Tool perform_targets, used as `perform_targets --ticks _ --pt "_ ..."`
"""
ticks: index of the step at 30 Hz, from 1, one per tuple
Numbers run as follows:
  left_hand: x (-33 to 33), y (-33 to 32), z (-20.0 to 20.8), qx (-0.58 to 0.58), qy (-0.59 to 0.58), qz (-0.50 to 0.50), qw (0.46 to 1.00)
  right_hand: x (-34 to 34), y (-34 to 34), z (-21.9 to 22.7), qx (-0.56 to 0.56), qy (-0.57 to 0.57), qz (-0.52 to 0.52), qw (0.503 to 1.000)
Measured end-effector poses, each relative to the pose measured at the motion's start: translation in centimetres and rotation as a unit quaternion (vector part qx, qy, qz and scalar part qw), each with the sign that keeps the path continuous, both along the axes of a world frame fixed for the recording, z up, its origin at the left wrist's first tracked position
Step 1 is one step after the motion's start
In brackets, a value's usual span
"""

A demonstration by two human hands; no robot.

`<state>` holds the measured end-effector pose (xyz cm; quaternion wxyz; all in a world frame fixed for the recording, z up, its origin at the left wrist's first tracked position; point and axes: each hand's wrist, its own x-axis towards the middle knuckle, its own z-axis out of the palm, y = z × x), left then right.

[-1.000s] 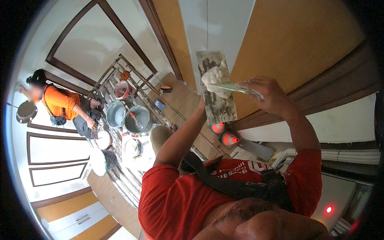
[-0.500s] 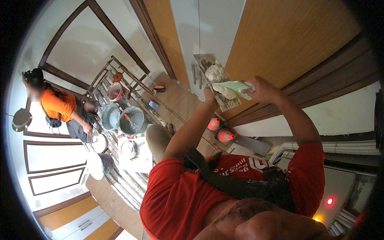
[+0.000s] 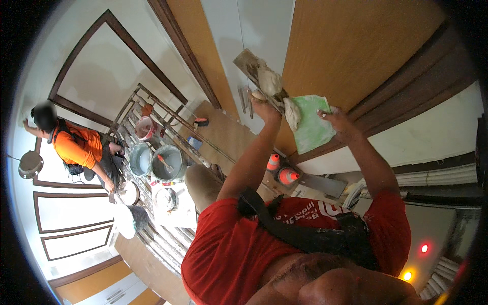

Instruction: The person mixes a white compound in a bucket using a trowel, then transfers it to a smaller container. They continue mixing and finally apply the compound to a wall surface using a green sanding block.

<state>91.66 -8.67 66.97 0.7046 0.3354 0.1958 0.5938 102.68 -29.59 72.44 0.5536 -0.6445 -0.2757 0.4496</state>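
Observation:
My left hand [image 3: 265,108] is closed round the underside of a rectangular plastering trowel [image 3: 246,61], which is tilted. A thick lump of whitish plaster [image 3: 269,82] lies on the trowel's face. In my right hand [image 3: 339,123], fingers and thumb pinch the outer edge of a thin green plastic scraper [image 3: 311,127], its broad face smeared with white. The scraper's inner edge meets the trowel's lower end, where another lump of plaster [image 3: 292,114] clings. Whether that lump rests on the scraper, the trowel or both, I cannot tell.
To the left, a pole scaffold platform [image 3: 152,223] carries several buckets, including a grey bucket [image 3: 175,165] with a tool in it. A co-worker in orange [image 3: 79,145] is beside it. Orange cones [image 3: 288,176] stand below my arms. Cupboard doors [image 3: 356,46] are ahead.
The green scraper has turned from nearly edge-on to broad face showing, and sits lower on the trowel. The trowel has tilted more steeply. The co-worker's head has turned and an arm reaches the wall.

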Motion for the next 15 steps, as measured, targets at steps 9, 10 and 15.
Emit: perform_targets --ticks 9,10,15 --pt "0.3 2.1 -1.3 -0.101 -0.160 -0.123 0.974 -6.3 0.6 3.0 0.232 0.279 -0.013 0.932" --pt "0.3 1.9 -0.9 -0.102 -0.154 -0.136 0.973 -6.1 0.3 3.6 0.277 0.298 -0.007 0.913" --pt "-1.1 1.4 1.0 -0.086 -0.126 -0.197 0.969 -5.7 -1.0 10.8 0.416 0.322 -0.075 0.847"
